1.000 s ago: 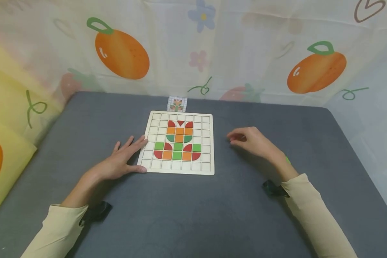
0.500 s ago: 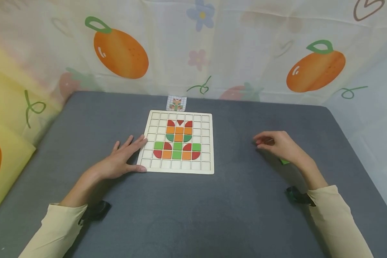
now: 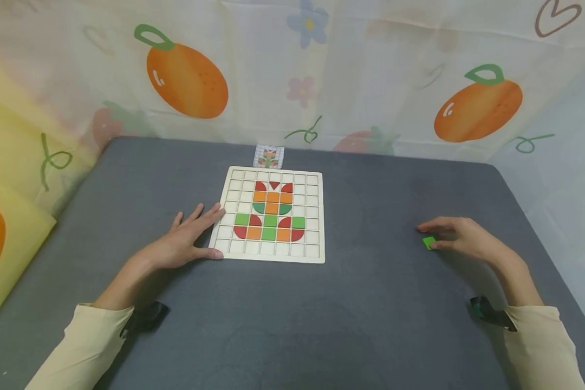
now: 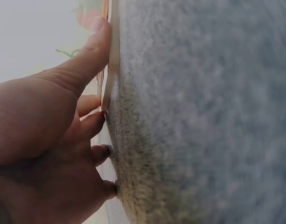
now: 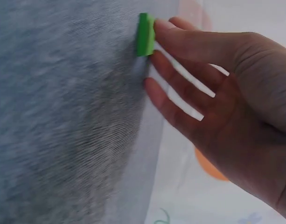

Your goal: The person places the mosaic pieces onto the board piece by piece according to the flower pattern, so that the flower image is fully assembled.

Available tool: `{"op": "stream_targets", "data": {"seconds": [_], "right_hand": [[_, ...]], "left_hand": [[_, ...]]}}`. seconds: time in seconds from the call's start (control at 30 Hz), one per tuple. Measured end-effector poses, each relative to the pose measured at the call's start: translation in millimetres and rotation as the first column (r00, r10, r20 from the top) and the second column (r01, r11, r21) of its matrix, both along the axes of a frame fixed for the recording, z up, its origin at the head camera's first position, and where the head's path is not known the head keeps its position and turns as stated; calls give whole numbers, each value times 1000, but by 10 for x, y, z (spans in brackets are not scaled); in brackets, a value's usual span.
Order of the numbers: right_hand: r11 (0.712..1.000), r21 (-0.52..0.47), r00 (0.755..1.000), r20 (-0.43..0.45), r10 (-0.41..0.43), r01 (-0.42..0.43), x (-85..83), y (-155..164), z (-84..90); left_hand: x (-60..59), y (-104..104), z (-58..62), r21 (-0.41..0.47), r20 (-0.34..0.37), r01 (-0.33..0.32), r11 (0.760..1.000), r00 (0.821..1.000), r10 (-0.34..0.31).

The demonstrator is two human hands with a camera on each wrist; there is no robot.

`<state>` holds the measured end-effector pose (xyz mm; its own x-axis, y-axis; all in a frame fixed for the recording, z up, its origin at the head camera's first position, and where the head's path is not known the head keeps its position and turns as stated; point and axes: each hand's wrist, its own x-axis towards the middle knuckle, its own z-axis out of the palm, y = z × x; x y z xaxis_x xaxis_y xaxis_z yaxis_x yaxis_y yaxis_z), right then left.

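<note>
A pale square grid board lies on the table, bearing red, orange and green tiles in a flower-like pattern. My left hand is spread at its left edge; the thumb rests on the near left corner and fingertips touch the side. In the left wrist view, that hand lies along the board's edge. Well right of the board, my right hand is at a loose green square tile. Its thumb touches the tile, and the other fingers are apart from the thumb, as the right wrist view shows the tile by the thumb tip.
A small printed card with a similar flower pattern lies just behind the board. The grey table meets a fruit-printed cloth at the back. A yellow cloth hangs on the left.
My right hand has moved right and toward me, from beside the board to the green tile, and its fingers have spread. The left hand and board have stayed in place.
</note>
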<state>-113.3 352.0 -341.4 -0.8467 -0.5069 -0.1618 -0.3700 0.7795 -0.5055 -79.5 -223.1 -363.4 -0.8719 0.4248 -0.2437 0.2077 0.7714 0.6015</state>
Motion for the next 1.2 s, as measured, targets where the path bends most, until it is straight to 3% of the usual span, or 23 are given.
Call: {"op": "stream_targets", "data": {"seconds": [0.17, 0.53, 0.77, 0.9, 1.2], "right_hand": [[999, -36, 995, -96, 8, -12, 54, 37, -60], [996, -63, 994, -88, -66, 61, 100, -2, -57], [995, -86, 991, -125, -51, 40, 45, -109, -50], [996, -88, 992, -117, -40, 30, 16, -199, -21], [980, -190, 999, -27, 45, -49, -113, -546, -44]], "left_hand": [[1, 7, 13, -2, -2, 4, 1000, 1000, -4], [-1, 14, 12, 10, -9, 5, 1000, 1000, -5], [12, 12, 8, 8, -7, -2, 1000, 1000, 2], [0, 20, 2, 11, -16, 6, 1000, 1000, -6], [17, -15, -11, 13, -12, -1, 1000, 1000, 1]]}}
